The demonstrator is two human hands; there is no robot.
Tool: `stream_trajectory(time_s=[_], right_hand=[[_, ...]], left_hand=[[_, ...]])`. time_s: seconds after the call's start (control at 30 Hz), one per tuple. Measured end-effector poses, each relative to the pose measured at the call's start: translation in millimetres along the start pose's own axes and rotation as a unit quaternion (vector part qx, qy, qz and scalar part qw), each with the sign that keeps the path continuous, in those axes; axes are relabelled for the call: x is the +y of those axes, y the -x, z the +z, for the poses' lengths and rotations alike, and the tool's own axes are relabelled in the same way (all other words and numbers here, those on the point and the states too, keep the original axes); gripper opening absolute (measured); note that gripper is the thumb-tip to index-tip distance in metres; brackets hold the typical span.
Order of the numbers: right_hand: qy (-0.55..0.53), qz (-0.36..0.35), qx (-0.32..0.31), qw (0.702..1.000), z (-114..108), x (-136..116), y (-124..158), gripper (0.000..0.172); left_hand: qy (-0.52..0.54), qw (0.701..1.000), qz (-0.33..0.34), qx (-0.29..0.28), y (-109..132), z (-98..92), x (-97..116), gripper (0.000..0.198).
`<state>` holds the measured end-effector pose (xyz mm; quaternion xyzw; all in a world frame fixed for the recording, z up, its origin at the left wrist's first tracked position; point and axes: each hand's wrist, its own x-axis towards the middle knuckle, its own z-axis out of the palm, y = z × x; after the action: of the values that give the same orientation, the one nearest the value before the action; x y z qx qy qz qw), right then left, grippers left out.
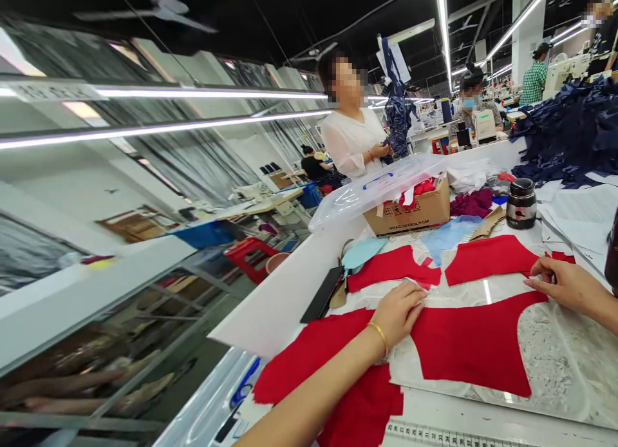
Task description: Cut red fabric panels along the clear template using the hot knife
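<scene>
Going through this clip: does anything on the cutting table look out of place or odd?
The clear plastic bag draped over the cardboard box juts out past the table's white edge, so it looks liable to slide off. The red fabric pieces lie flat and show no visible damage.

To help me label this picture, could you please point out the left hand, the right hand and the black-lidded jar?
Left hand point(398, 315): head view, on the back of the hand.
Right hand point(564, 286): head view, on the back of the hand.
Jar point(521, 190): head view, on its black lid.
</scene>
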<state>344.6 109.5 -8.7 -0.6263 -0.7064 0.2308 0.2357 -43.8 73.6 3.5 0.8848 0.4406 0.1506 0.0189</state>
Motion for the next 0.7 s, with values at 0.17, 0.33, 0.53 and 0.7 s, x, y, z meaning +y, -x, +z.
stream_trajectory(time_s=[0.17,0.33,0.53,0.7], right_hand=[[-0.035,-0.013,0.008,0.999,15,6,-1,0.023],[-0.082,-0.026,0.012,0.996,23,7,-1,0.03],[-0.135,-0.04,0.01,0.99,24,-7,-7,0.035],[-0.111,-0.058,-0.016,0.992,22,-36,-9,0.025]], left_hand=[[-0.017,0.999,-0.044,-0.011,-43,17.6,-29,0.017],[-0.013,0.997,-0.068,-0.04,-64,33.3,-39,0.029],[0.029,0.992,-0.114,-0.038,-66,35.7,-44,0.031],[0.086,0.987,-0.13,-0.026,-66,29.2,-48,0.034]])
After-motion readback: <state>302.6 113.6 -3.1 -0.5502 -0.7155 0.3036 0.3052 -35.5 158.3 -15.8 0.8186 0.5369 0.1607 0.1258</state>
